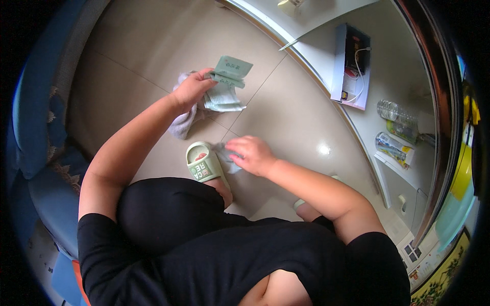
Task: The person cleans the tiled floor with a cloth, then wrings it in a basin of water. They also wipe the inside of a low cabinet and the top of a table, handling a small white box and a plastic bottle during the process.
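Observation:
My left hand (192, 92) is closed on a pale green printed wrapper (232, 71) with folded flaps; whether it is paper or thin plastic I cannot tell. Its lower, whiter part hangs below the fingers. Behind and under that hand a greyish-lilac cloth (180, 126) lies crumpled on the floor. Lower and to the right, my right hand (251, 153) has its fingers curled at a thin grey-blue cloth (229, 160), beside the light green slipper (205, 166) on my left foot. The fingertips there are slightly blurred.
Beige floor tiles (143, 46) spread around my feet. At the right runs a white shelf unit (332, 56) holding an open box (352, 66) with a white cable, and clear plastic bottles (390, 109). Blue upholstered seating (43, 168) stands along the left.

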Motion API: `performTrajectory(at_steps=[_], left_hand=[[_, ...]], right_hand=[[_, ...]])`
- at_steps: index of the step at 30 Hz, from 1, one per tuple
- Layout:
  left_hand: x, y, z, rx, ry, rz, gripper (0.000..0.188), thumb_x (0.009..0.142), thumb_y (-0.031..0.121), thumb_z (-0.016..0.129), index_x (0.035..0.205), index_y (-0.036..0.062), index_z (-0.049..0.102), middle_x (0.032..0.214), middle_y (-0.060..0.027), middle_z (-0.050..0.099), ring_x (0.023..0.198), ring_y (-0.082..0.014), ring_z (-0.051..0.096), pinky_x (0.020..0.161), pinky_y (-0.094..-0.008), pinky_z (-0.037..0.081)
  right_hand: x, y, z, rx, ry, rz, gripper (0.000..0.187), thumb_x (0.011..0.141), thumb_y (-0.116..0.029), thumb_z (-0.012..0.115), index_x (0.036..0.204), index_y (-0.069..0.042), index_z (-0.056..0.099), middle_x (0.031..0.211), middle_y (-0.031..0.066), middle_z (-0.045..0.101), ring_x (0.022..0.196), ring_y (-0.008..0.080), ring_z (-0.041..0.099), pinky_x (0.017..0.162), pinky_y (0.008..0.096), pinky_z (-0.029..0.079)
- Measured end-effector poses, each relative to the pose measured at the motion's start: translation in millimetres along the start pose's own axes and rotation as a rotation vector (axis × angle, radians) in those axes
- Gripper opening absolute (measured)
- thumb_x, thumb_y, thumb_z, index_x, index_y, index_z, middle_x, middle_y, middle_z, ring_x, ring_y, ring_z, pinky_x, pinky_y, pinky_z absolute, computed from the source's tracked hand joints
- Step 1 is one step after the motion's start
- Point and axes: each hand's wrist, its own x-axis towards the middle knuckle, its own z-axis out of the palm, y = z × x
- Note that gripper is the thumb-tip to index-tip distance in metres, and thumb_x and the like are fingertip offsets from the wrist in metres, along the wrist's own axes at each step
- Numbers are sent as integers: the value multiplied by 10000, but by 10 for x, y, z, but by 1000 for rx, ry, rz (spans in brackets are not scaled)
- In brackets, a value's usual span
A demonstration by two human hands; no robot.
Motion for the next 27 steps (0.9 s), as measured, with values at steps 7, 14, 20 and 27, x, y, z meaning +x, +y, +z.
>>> performTrajectory(at_steps=[7,14,20,27], left_hand=[[-131,118,291,-80,-292,-65,250,889,50,474,1126,31,553,999,-39,620,895,-109,582,810,-240,464],[-268,227,689,-231,-339,-154,315,945,200,429,1190,16,502,1133,-86,581,1029,-183,568,918,-309,437],[-451,349,884,-77,-468,-37,457,891,254,566,1252,7,435,1143,-83,570,1021,-158,557,904,-304,439],[-381,347,949,-131,-350,-138,283,910,137,488,1164,19,526,1058,-67,606,961,-157,583,832,-301,480]], right_hand=[[377,-543,-842,937,588,128,358,769,79,612,1093,-32,509,956,77,559,783,108,562,680,248,488],[255,-254,-1018,165,582,54,424,754,52,628,1136,-55,478,908,95,550,674,162,570,597,260,483],[215,-220,-1076,105,716,232,409,738,9,653,1113,-78,512,855,79,551,663,171,577,572,281,477],[54,-19,-1047,496,611,428,518,807,-196,676,1203,-62,370,865,84,568,648,154,574,551,275,477]])
